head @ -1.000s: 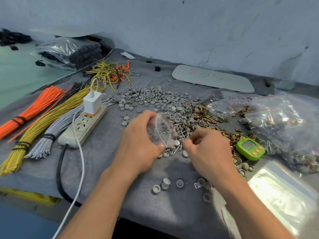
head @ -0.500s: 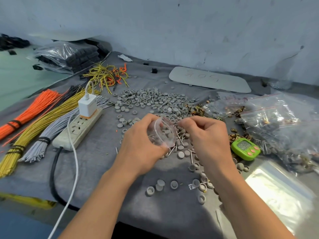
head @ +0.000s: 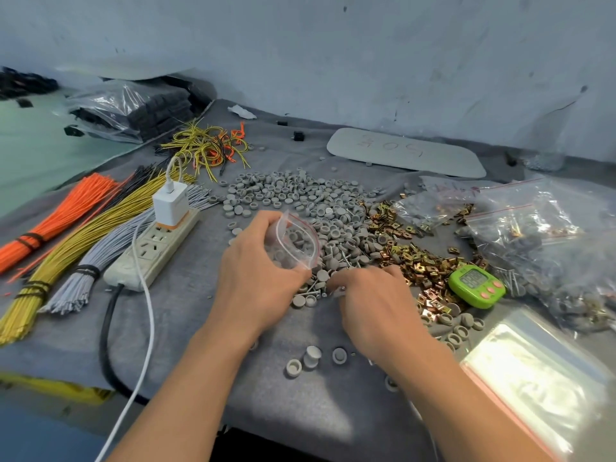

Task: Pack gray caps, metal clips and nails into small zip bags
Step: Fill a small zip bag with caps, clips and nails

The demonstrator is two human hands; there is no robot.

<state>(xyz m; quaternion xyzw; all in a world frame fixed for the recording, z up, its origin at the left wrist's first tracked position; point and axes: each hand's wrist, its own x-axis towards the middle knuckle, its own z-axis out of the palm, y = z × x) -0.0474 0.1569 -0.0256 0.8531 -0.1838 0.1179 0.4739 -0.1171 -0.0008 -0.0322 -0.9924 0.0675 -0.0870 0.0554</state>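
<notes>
My left hand (head: 256,271) holds a small clear zip bag (head: 295,241) with a red strip, its mouth spread wide and several gray caps inside. Just below and right of it, my right hand (head: 373,301) rests on the gray cloth with curled fingers pinching small metal parts at the edge of the nails (head: 315,288). A wide heap of gray caps (head: 300,198) lies beyond the hands. Brass-coloured metal clips (head: 416,258) are spread to the right of the caps. A few loose caps (head: 311,358) sit near my wrists.
A power strip with a white charger (head: 156,245) and bundles of orange, yellow and gray wires (head: 66,235) fill the left. A green timer (head: 475,285), filled zip bags (head: 540,241) and a stack of flat bags (head: 540,378) lie at right. A white board (head: 406,153) lies at the back.
My right hand has dropped from the bag's mouth down to the cloth among the nails and caps. My left hand keeps holding the bag up.
</notes>
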